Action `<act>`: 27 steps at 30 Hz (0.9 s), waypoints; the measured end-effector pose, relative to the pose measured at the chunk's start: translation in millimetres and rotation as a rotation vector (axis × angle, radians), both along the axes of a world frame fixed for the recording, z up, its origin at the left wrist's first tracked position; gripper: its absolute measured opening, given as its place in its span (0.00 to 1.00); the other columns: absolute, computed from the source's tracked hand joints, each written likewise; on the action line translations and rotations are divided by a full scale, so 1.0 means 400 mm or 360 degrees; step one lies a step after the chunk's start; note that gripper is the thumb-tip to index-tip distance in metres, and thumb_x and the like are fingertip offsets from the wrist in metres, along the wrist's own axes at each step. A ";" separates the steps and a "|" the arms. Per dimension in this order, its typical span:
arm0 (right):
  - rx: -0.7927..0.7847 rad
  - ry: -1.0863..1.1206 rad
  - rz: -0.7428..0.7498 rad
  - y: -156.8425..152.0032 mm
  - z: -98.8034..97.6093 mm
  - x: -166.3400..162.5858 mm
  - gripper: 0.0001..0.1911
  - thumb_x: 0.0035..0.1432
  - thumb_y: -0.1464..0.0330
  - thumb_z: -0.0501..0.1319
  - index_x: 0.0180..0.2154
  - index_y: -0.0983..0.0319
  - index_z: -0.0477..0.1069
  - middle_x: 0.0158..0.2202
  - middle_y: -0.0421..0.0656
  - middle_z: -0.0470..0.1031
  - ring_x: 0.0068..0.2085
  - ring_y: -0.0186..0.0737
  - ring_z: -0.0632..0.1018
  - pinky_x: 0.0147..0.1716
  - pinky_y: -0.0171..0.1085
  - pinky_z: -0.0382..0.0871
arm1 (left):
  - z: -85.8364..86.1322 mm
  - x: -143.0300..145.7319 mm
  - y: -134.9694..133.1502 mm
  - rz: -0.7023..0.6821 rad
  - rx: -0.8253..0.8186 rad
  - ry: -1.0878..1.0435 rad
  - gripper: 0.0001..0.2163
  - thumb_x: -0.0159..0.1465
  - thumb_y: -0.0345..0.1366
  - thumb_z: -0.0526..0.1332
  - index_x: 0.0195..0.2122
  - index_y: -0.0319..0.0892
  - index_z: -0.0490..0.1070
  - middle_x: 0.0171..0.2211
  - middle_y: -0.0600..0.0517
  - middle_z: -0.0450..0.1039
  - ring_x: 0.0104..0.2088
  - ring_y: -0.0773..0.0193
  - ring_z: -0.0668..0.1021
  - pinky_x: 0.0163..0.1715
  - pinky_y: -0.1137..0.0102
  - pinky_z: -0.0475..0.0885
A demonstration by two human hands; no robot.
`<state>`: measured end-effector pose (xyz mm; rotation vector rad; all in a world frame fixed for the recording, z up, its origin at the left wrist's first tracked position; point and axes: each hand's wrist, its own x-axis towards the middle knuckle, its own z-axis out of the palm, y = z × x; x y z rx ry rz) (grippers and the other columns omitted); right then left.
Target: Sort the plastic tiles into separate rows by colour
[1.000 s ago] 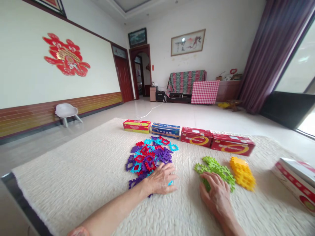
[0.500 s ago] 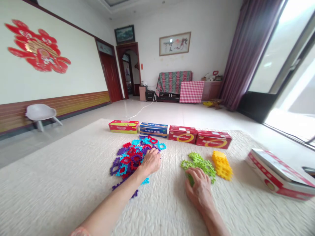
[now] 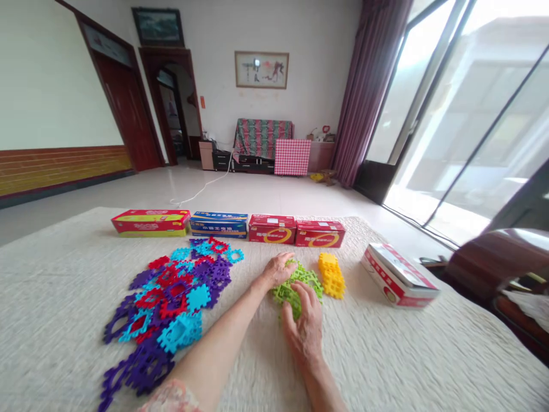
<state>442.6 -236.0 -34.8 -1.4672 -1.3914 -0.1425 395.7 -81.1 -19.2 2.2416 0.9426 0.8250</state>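
Green interlocking plastic building pieces (image 3: 315, 279) lie in a small heap between my hands. My left hand (image 3: 277, 271) reaches over the far left side of this heap, its fingers stretched out and touching the pieces. From the near side my right hand (image 3: 306, 329) curls round the heap, thumb and fingers on green pieces; what lies under the palm is hidden. Close by on the right is a block of yellow interlocking pieces (image 3: 331, 276). A wide loose pile of purple, red and light blue interlocking pieces (image 3: 171, 294) spreads to the left of my forearm.
Behind the pieces stand a red and yellow box (image 3: 151, 224), a blue box (image 3: 218, 225) and two red boxes (image 3: 272, 230) in a row. A white and red carton (image 3: 398, 277) sits on the right of the quilted cream mat (image 3: 377, 355). Dark furniture (image 3: 493, 274) stands at far right.
My left hand has left the purple, red and blue pile and moved right to the green pieces. My right hand stays at the green pieces. The view has turned right.
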 end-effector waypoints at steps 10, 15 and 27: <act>0.0014 0.0195 -0.0472 0.022 -0.027 0.030 0.27 0.53 0.69 0.54 0.55 0.64 0.55 0.58 0.57 0.57 0.60 0.57 0.59 0.56 0.59 0.54 | -0.017 0.030 0.011 -0.0370 0.0115 0.0185 0.18 0.60 0.41 0.58 0.49 0.42 0.73 0.53 0.46 0.71 0.54 0.60 0.72 0.57 0.67 0.62; -0.0095 0.0225 -0.0313 0.022 -0.027 0.028 0.25 0.51 0.71 0.54 0.53 0.64 0.58 0.53 0.54 0.65 0.55 0.53 0.65 0.54 0.55 0.60 | 0.004 0.008 -0.016 -0.0424 -0.0008 0.0134 0.16 0.60 0.39 0.57 0.47 0.43 0.75 0.49 0.48 0.74 0.50 0.61 0.75 0.53 0.69 0.66; -0.0073 0.0425 -0.0175 0.011 -0.013 0.018 0.21 0.54 0.67 0.54 0.51 0.61 0.61 0.54 0.51 0.64 0.57 0.50 0.65 0.56 0.54 0.57 | 0.011 -0.087 -0.053 -0.0276 -0.0189 -0.0215 0.13 0.61 0.41 0.55 0.36 0.43 0.78 0.39 0.51 0.79 0.42 0.63 0.78 0.46 0.72 0.69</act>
